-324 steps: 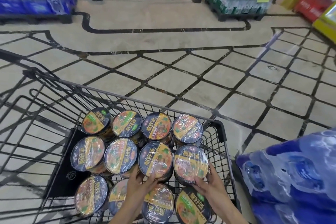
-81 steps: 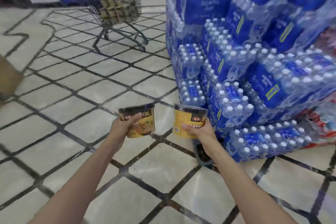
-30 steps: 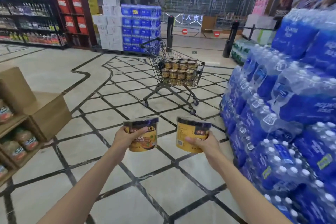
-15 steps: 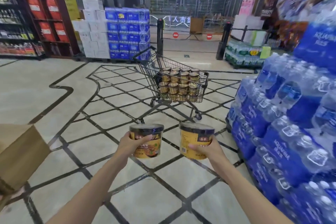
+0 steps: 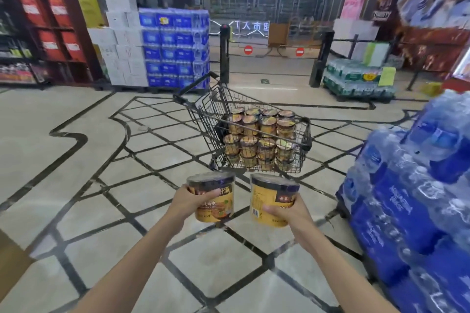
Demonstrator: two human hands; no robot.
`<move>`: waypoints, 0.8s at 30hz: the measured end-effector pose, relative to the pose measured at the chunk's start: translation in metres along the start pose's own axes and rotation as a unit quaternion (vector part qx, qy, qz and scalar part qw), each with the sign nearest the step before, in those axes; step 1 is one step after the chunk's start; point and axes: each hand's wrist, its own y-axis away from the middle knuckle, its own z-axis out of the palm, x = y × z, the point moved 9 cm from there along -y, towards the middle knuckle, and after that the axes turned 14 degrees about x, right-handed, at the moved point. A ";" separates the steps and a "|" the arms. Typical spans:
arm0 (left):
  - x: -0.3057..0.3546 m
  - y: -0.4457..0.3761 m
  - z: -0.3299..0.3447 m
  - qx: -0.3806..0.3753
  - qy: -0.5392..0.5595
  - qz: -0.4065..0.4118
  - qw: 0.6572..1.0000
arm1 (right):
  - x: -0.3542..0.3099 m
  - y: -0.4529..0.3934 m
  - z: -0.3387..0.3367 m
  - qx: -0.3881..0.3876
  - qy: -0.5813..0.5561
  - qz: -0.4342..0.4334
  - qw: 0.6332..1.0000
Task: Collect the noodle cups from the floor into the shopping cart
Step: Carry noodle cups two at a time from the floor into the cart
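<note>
Left hand (image 5: pixel 187 202) grips one noodle cup (image 5: pixel 213 197) upright by its side; right hand (image 5: pixel 286 211) grips a second cup (image 5: pixel 272 199) likewise, the two cups just apart, above the tiled floor (image 5: pixel 101 211). Beyond them stands the shopping cart (image 5: pixel 304 134), its front end stacked with noodle cups (image 5: pixel 259 140). Blue water packs (image 5: pixel 417 211) flank the right.

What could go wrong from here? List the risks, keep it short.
1. The cart already holds stacked noodle cups; the top layer sits near the rim, so two more may topple or slide off.
2. Each hand grips one cup by its side, left cup and right cup; a slip would drop it.
3. The water packs crowd the right of the path.
</note>
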 end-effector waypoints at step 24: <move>0.132 -0.557 0.219 -0.093 -0.043 0.055 0.993 | -0.079 -0.529 0.106 0.090 0.005 0.024 0.996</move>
